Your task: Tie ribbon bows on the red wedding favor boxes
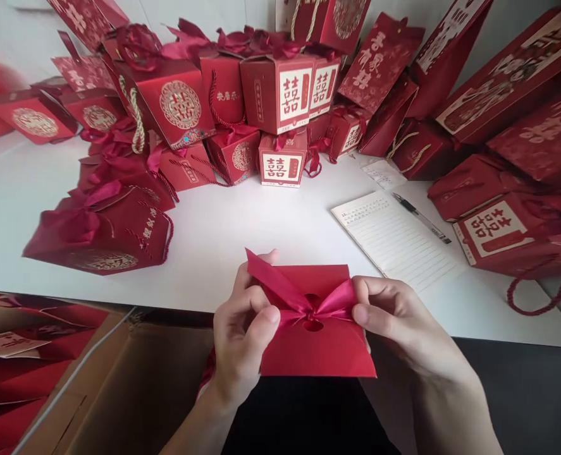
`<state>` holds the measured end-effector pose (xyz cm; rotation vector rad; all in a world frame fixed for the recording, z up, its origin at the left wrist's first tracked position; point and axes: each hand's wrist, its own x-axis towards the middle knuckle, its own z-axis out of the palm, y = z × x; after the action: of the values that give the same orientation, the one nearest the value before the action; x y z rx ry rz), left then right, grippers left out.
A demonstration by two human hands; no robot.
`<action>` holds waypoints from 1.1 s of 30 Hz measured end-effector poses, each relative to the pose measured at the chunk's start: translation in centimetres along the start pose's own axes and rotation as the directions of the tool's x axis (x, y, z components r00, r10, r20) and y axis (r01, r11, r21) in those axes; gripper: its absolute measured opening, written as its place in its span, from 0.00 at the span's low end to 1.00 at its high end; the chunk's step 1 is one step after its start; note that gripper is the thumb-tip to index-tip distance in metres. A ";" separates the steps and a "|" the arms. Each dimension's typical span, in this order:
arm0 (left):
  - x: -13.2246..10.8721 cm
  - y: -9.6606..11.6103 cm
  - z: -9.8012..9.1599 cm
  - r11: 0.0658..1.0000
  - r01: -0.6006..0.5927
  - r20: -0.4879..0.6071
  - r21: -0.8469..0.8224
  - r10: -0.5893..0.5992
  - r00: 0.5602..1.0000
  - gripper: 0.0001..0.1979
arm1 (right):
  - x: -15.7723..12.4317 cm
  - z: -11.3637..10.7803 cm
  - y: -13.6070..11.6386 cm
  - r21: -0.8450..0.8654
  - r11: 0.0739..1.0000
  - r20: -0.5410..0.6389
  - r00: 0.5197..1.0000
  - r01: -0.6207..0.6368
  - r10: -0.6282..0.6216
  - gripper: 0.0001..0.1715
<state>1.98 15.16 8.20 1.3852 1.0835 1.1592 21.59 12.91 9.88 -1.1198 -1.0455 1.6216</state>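
A red gift box is held in front of me at the near edge of the table, its top towards me. A magenta satin ribbon is knotted at the middle of that top, over a round cut-out. My left hand grips the box's left side, its thumb pressing on the ribbon there. On the other side, my right hand pinches the ribbon's right part between thumb and fingers at the box's edge. The box's lower sides are hidden from view.
Many red gift boxes are stacked along the back of the white table. One ribboned box stands at left. A lined notebook and a pen lie right. An open cardboard box is below left.
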 end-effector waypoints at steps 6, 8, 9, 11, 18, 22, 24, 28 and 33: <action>-0.1 -0.2 0.2 1.000 -0.014 -0.021 0.002 0.014 1.000 0.22 | -0.3 -0.2 0.2 0.054 0.998 -0.010 1.000 -0.011 0.012 0.21; 0.0 -0.2 0.3 0.999 -0.043 -0.017 -0.024 0.043 0.999 0.22 | -0.3 -0.3 0.2 0.067 0.997 -0.008 1.000 -0.028 0.028 0.21; 0.1 -0.2 0.4 0.997 -0.075 -0.015 -0.034 0.075 0.997 0.22 | -0.3 -0.3 0.2 0.077 0.996 -0.002 0.999 -0.035 0.035 0.21; 0.3 -0.2 0.4 0.987 -0.152 0.002 -0.046 0.153 0.988 0.21 | -0.4 -0.5 0.3 0.103 0.994 0.021 0.999 -0.039 0.037 0.20; 0.6 0.1 0.3 0.965 -0.262 0.064 -0.001 0.262 0.963 0.17 | -0.3 -0.5 0.7 0.218 0.975 0.066 0.997 0.035 -0.051 0.18; 0.8 0.2 0.3 0.968 -0.250 0.080 -0.011 0.250 0.965 0.16 | -0.2 -0.6 1.0 0.255 0.966 0.063 0.996 0.037 -0.055 0.18; 0.8 0.2 0.3 0.970 -0.241 0.075 -0.022 0.242 0.967 0.15 | -0.2 -0.7 1.1 0.261 0.965 0.063 0.997 0.024 -0.042 0.18; 0.8 0.3 0.4 0.972 -0.234 0.060 -0.016 0.234 0.970 0.14 | 0.0 -1.1 1.3 0.245 0.969 0.072 0.997 -0.011 -0.007 0.17; 0.9 0.4 0.5 0.971 -0.237 0.066 0.004 0.237 0.969 0.15 | 0.1 -1.2 1.5 0.219 0.976 0.054 0.999 -0.017 0.005 0.18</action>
<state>2.58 15.97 8.70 1.5836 0.8975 1.2698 22.40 12.77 8.15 -0.9412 -0.8698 1.7368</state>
